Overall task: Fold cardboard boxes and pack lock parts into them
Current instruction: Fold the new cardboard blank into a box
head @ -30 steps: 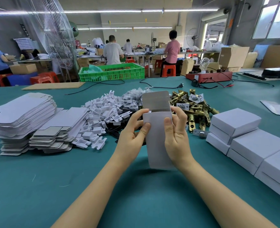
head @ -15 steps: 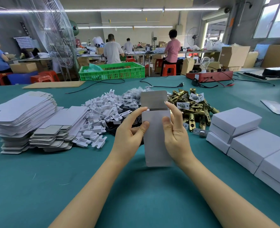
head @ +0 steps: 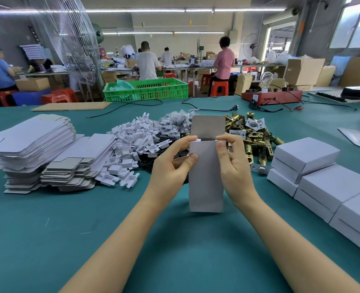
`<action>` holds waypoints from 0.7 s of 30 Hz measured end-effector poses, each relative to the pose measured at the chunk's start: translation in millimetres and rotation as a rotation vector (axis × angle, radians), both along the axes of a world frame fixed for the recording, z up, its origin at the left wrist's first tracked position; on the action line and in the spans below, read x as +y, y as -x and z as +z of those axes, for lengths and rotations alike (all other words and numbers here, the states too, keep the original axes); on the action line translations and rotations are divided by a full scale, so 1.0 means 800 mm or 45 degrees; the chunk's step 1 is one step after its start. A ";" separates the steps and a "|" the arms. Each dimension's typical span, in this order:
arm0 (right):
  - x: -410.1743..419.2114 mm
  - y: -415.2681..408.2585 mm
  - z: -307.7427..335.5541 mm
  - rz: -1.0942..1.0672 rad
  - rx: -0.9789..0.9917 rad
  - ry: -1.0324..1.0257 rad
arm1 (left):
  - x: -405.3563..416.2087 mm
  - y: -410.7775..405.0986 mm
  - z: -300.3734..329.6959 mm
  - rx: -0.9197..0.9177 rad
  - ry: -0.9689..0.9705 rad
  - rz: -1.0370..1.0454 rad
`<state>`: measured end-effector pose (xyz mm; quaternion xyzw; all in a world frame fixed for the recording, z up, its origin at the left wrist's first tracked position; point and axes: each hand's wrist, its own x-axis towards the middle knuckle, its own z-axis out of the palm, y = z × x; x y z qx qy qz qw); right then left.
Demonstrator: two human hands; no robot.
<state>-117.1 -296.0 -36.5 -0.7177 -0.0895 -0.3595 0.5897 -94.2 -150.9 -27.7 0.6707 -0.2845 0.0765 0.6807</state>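
A green tabletop [head: 48, 240] in a busy workshop carries flat card stacks [head: 33, 149] at its left edge, brass lock parts [head: 253, 134] toward the far side, and finished boxes [head: 322, 176] at the right edge. Over the middle, the left hand [head: 170, 168] and right hand [head: 234, 163] each hold a pinching grip on the upright cardboard box [head: 206, 176], its top flap raised.

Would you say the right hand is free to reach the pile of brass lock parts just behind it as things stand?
Probably not at once: the right hand grips the cardboard box together with the left hand. The brass lock parts lie uncovered just beyond it, so the path looks free once it lets go.
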 end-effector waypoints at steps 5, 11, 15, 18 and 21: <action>-0.002 0.003 0.009 0.003 -0.016 0.017 | 0.002 -0.001 0.000 0.001 0.006 0.011; -0.006 0.006 0.012 -0.074 -0.041 0.135 | 0.004 0.000 0.003 0.020 0.011 -0.044; -0.006 0.006 0.013 -0.072 -0.082 0.176 | 0.005 0.001 0.005 0.046 0.022 -0.068; -0.005 0.008 0.016 -0.034 -0.132 0.124 | 0.005 0.002 0.006 0.063 0.026 -0.079; -0.005 0.009 0.017 0.002 -0.157 0.075 | 0.005 0.002 0.006 0.079 0.041 -0.089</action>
